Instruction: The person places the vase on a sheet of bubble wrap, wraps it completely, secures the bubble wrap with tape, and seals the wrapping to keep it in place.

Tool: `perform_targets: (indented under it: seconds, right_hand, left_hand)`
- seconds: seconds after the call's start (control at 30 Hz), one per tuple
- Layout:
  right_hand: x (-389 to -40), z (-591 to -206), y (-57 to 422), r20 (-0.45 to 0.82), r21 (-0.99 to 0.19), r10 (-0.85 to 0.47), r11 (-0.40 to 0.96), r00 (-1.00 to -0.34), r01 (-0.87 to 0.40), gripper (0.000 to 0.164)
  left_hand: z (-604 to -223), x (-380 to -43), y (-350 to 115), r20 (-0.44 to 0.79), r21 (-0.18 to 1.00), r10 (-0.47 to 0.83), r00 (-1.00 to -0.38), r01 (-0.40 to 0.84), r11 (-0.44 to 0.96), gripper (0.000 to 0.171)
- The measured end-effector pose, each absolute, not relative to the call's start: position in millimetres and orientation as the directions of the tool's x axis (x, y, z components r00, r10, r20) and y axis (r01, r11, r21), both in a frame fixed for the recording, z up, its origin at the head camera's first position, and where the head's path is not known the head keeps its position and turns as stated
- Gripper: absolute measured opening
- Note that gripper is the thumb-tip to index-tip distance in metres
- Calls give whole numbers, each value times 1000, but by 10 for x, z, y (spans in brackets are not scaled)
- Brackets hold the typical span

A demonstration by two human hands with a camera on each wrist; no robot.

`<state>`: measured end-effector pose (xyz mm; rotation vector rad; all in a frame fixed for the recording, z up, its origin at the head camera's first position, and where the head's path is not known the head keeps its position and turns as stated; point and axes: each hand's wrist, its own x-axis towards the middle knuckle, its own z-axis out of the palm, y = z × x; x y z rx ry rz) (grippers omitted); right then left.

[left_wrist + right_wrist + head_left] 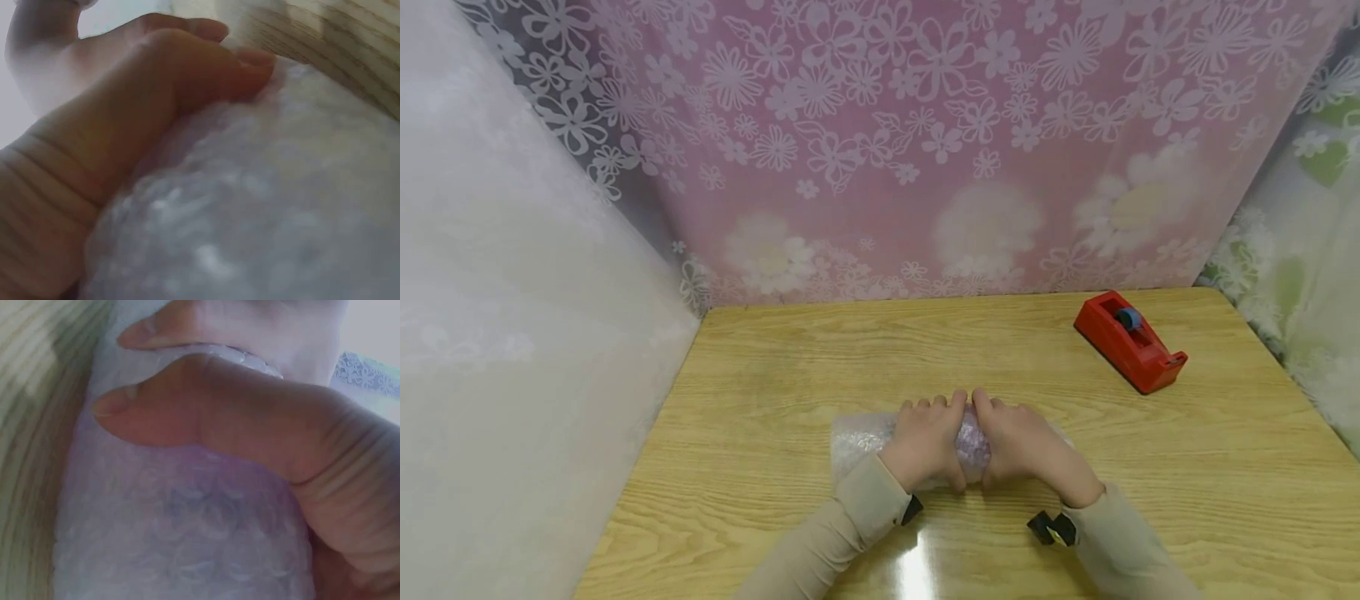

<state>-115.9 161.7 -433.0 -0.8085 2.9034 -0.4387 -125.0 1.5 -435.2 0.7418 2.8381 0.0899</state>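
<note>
A roll of bubble wrap [859,437] lies crosswise on the table, with something purple showing through its clear layers between the hands. My left hand [927,440] grips the roll just left of its middle, thumb on the near side and fingers over the far side. Right beside it, my right hand [1021,442] grips the roll the same way. In the right wrist view both thumbs lie across the bubble wrap [187,525]. The left wrist view shows the left thumb pressed along the wrap [250,187]. What is inside the wrap is hidden apart from its purple tint.
A red tape dispenser [1129,342] with a blue-cored roll of tape stands at the back right of the wooden table [760,375]. Flowered curtains [880,167] hang behind the table and along its sides.
</note>
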Motion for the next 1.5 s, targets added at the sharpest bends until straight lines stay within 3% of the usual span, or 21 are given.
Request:
perform_targets:
  seconds: [0.47,0.8,1.07,1.27,1.5]
  right_hand:
    - [-1376,-4264,1636,-207,-464,-533,791,-820,-398,91]
    - [-1473,-4322,1713,-257,-572,-552,748,-793,-336,90]
    - [-1515,-4353,1739,-281,-592,-533,751,-798,-293,91]
    - [-1446,-4332,1723,-265,-533,-495,790,-828,-302,94]
    - [-1244,-4300,1694,-110,-314,-452,861,-885,-401,91]
  left_hand:
    - [-4390,-1255,12,-89,72,488,-868,483,873,110]
    - [-4407,-1240,59,-75,-2,480,-874,481,877,115]
    - [-4438,-1325,43,-46,30,538,-842,537,843,107]
    - [-4404,-1369,37,-104,65,555,-825,551,832,111]
    - [-4371,-1384,36,-136,79,565,-814,559,825,111]
